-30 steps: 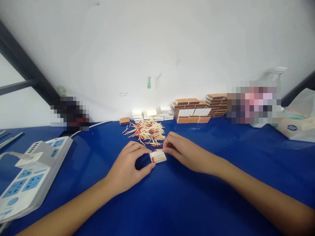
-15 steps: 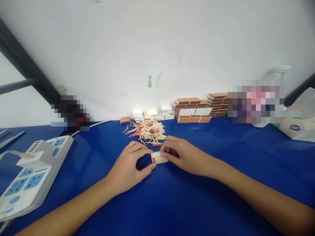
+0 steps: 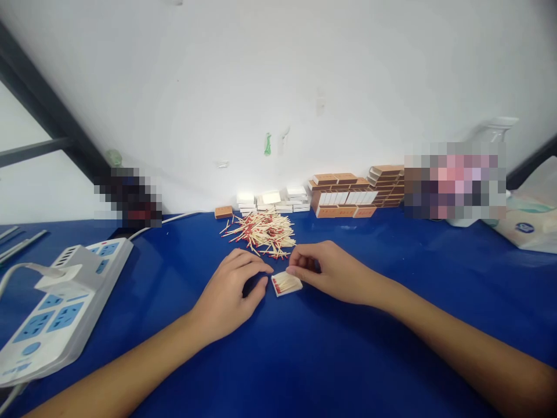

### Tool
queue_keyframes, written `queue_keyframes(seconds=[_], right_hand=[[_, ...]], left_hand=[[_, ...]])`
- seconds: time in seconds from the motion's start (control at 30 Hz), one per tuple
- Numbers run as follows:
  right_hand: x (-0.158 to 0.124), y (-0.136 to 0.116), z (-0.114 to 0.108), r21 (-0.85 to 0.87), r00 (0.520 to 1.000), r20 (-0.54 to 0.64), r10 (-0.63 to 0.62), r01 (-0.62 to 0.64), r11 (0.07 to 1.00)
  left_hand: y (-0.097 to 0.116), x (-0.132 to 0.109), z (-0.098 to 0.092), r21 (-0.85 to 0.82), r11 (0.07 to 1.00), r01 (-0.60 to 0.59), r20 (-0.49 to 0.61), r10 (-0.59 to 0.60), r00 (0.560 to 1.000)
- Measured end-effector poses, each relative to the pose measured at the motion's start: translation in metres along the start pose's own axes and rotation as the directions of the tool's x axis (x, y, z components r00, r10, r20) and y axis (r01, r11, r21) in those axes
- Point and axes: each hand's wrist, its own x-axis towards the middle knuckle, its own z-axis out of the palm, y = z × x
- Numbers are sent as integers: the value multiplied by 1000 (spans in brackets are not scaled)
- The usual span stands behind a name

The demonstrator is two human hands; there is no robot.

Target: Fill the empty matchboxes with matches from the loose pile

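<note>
A small white matchbox tray (image 3: 289, 292) lies on the blue table in front of me. Red-headed matches (image 3: 285, 283) lie in it, slightly fanned, with their heads to the left. My left hand (image 3: 228, 293) rests just left of the tray, thumb and fingers apart, holding nothing. At the tray's back right edge, the thumb and forefinger of my right hand (image 3: 335, 273) are pinched together; what is between them is hidden. Behind both hands is a loose heap of matches (image 3: 265, 231).
White trays (image 3: 271, 198) are stacked by the wall, beside a single brown matchbox (image 3: 223, 212). Brown matchboxes (image 3: 346, 211) are piled further right. A white power strip (image 3: 72, 313) with a plugged-in adapter lies at left. A tissue pack (image 3: 533, 223) sits at far right.
My left thumb and fingers have come away from the tray. The tray is turned slightly, and the matches in it are spread wider. My right hand stays at its back right edge.
</note>
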Motion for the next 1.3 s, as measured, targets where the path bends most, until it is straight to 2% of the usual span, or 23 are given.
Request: queue_keyframes(seconds=[0.1,0.2,0.3,0.4,0.53,0.67,0.8,0.97,1.3], right_hand=[[2,7,0,11,999,-49,-24,25,1000],[9,17,2,-186,977,-132,-166,140,973],[18,26,6,-395,952,-73,-296,245,885],[26,31,9,-507,944,0,-331,285,813],[31,32,11,-543,942,52,-330,304,783],[33,34,9,-573,948,24,-319,274,772],[34,32,6,-513,953,-23,-302,248,822],[28,25,2,-418,962,-28,-271,236,878],[10,20,-5,-434,985,-3,-175,156,887]], left_hand=[[2,0,-1,-6,1000,15,-4,-15,1000],[3,-1,1,8,1000,10,18,-10,1000],[3,-2,4,31,1000,1,40,-2,999],[2,-1,5,37,999,1,47,-3,999],[3,1,5,36,999,2,64,-4,998],[3,0,5,40,999,-1,77,-2,997],[2,0,5,38,999,-7,71,4,997],[3,0,4,42,999,-8,77,4,997],[2,-1,3,31,999,-24,74,22,997]])
